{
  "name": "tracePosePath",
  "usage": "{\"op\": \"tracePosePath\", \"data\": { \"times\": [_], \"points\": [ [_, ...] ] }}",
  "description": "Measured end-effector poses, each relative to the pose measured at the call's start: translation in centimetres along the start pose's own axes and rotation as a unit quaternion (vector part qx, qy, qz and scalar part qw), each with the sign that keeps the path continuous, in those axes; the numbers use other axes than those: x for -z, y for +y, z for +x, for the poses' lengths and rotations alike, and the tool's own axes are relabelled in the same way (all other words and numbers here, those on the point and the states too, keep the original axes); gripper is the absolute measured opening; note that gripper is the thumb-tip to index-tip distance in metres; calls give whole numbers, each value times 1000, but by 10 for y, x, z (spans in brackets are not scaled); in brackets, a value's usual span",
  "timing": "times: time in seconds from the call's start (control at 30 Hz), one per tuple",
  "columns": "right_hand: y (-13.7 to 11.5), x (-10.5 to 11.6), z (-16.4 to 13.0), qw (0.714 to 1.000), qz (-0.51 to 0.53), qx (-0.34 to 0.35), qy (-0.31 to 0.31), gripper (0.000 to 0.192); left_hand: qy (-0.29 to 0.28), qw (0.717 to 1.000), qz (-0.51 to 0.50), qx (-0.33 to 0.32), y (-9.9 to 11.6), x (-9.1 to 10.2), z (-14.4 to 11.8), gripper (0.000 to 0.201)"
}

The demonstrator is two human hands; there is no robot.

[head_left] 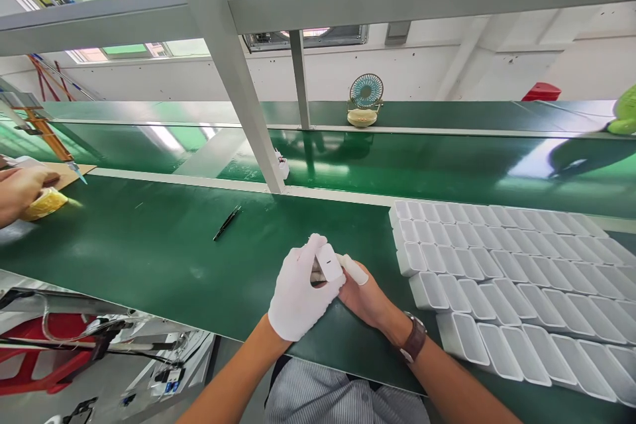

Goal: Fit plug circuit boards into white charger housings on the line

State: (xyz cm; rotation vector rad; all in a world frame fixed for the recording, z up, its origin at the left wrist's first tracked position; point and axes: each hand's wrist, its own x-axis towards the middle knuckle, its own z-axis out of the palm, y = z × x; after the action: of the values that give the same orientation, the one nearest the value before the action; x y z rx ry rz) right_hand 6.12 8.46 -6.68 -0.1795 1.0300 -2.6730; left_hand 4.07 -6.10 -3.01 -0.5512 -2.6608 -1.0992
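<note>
My left hand [299,295] wears a white glove and my right hand [365,295] is bare except for a white finger cot and a wristwatch. Both hands meet over the near edge of the green bench and together hold a small white plastic part [329,262], pinched between the gloved fingers and the right fingertips. Just to the right lie white moulded trays [501,271] with several empty pockets.
Black tweezers [227,222] lie on the green mat [149,245] to the left. A co-worker's hand [20,189] rests on a yellow object [44,203] at far left. A small teal desk fan [366,101] stands behind the conveyor belt [447,165]. A grey frame post [233,73] rises ahead.
</note>
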Motion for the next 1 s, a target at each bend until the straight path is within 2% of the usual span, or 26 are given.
{"op": "tracePosePath", "data": {
  "times": [0.4,0.7,1.0],
  "points": [
    [-1,-1,0,999,30,-25,6,43,1,1000,0,12,4,1,1,73],
    [-1,0,-1,1000,-1,-7,15,40,6,999,-9,-38,2,3,0,72],
    [-4,-3,-1,999,-40,7,4,46,21,998,13,-59,-7,3,-6,81]
  ]
}}
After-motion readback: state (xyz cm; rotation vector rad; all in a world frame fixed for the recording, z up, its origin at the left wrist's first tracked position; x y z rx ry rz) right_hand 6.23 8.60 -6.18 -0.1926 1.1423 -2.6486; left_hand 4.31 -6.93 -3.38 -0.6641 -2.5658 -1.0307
